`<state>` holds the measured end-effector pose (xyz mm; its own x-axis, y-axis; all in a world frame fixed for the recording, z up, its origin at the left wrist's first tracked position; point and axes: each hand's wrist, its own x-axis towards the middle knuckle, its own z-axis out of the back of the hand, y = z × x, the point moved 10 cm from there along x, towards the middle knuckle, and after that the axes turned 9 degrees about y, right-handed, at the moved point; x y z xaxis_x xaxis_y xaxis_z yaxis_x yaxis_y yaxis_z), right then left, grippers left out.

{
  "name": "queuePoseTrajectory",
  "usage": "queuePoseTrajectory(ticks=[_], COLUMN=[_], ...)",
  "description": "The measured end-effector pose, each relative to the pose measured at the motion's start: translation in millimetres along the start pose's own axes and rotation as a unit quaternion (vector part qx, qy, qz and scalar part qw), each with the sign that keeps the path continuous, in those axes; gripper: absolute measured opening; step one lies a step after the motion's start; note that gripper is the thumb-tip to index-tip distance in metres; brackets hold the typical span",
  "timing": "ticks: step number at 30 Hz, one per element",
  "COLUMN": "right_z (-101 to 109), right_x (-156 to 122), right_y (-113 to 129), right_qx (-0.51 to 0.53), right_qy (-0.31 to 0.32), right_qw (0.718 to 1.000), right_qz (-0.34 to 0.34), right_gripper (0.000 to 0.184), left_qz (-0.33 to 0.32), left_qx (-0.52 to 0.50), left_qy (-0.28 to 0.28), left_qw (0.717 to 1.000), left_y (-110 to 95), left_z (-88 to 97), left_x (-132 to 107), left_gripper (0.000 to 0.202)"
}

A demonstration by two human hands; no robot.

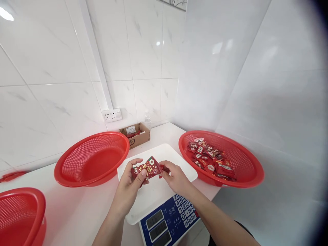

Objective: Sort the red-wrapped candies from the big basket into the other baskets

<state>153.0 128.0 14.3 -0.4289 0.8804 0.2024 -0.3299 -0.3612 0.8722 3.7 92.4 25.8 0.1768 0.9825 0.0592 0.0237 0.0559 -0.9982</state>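
Note:
Above the white weighing pan (148, 208) of an electronic scale (174, 222), my left hand (128, 189) holds a dark red snack packet (151, 166) with white flowers and gold lettering. My left thumb presses on its front, with the other fingers behind it. At the packet's right end, my right hand (176, 177) is closed in a pinch. A bit of red shows below those fingers; whether it belongs to the same packet or a second one, I cannot tell. To the right, a red plastic basket (246, 164) holds a heap of similar red packets (211, 160).
A red perforated basket (92, 160) stands on the left of the white table (69, 212), and another red basket (38, 212) is nearer at the lower left. A small cardboard box (140, 138) with red packets and a clear bottle (147, 119) stand by the tiled wall.

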Motion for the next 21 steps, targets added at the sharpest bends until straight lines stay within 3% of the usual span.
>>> queuePoseTrajectory(ticks=[10,16,21], right_z=[-5.8,-8.2,15.0], right_x=[-2.1,-1.8,-14.0], right_y=[3.0,10.3,21.8], right_qx=[0.016,-0.085,-0.012], right_qy=[0.019,0.042,-0.032], right_qw=[1.000,0.995,0.998], right_qz=[-0.001,0.027,0.045], right_gripper=[0.017,0.027,0.036], left_qz=[-0.002,0.001,-0.010], left_qx=[-0.001,0.029,0.014], left_qy=[-0.002,0.036,0.049], left_qw=[1.000,0.999,0.999], left_y=[-3.7,-2.4,-4.4], left_z=[-7.4,-16.7,-23.2], left_x=[-1.8,1.0,0.9], left_gripper=[0.049,0.047,0.042])
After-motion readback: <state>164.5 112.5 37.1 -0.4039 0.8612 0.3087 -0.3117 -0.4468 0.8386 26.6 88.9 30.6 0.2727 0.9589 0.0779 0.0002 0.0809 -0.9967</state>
